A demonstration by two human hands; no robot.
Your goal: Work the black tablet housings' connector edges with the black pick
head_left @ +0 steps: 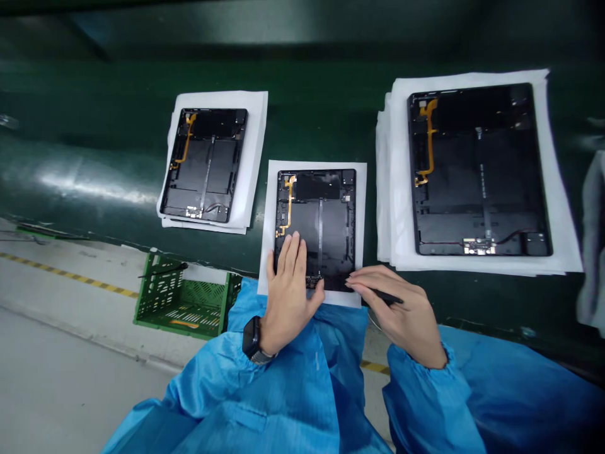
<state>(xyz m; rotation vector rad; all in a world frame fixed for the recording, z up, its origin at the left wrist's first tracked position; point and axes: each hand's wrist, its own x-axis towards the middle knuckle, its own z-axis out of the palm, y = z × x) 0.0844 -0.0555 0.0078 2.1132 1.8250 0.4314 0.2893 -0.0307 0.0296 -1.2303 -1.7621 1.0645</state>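
Note:
A black tablet back housing (316,214) with an orange flex cable (287,203) lies on a white sheet (360,214) in the middle of the view. My left hand (289,296) rests flat on the housing's lower edge, fingers apart, covering that corner. My right hand (399,309) grips a slim black tool (385,296), probably a pen or spudger, whose tip is hidden by my fingers near the housing's lower right corner. Two similar housings lie on white sheet stacks to either side: one (203,165) at the left, one (479,170) at the right.
All of this lies on a dark green belt (94,113). Below its edge stands a green plastic crate (182,301) on a grey floor with a yellow-and-black tape line (70,275). A pale cloth (593,239) hangs at the right edge. I wear blue sleeves and a wristwatch (252,337).

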